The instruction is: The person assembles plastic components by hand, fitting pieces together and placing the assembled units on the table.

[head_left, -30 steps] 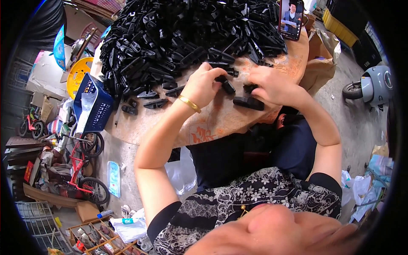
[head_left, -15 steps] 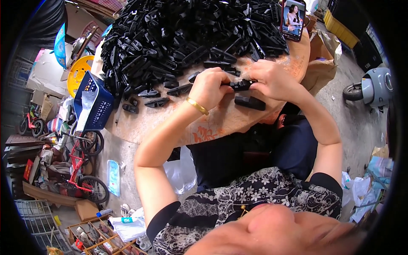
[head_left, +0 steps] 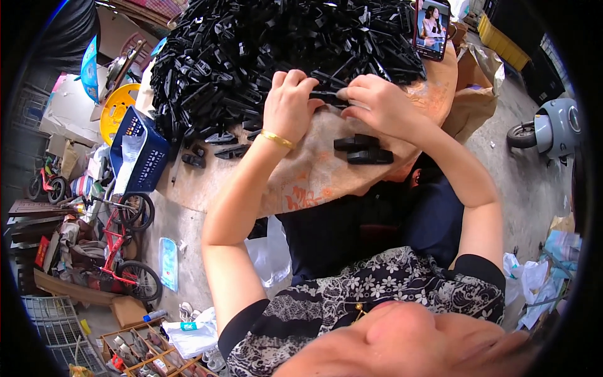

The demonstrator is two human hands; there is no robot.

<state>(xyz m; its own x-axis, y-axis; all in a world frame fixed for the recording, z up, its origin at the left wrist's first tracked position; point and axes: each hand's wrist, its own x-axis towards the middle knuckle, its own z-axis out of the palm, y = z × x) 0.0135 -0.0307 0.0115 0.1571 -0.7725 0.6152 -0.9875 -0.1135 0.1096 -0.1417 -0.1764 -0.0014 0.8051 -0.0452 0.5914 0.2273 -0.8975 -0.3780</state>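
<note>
My left hand [head_left: 289, 107] reaches to the near edge of a large heap of black plastic parts [head_left: 220, 56]. Its thumb and fingers are apart, with dark parts just beyond them. Opposite it, my right hand [head_left: 380, 105] is at the same edge, thumb and fingertips spread over black pieces. I see nothing clearly gripped in either hand. Two elongated black pieces, a rear one [head_left: 355, 142] and a front one [head_left: 369, 156], lie side by side on the cloth-covered table [head_left: 314, 182], below my right hand.
A phone [head_left: 431, 28] playing a video stands at the table's right. At the left edge are a blue basket [head_left: 147, 157] and a few loose black parts [head_left: 193, 158]. A red bicycle [head_left: 116, 245] and a grey scooter [head_left: 556, 129] stand on the floor.
The black piece held between both hands now lies beside the other one on the cloth. Both hands have let go of it and moved away toward the heap, the left one also leftward.
</note>
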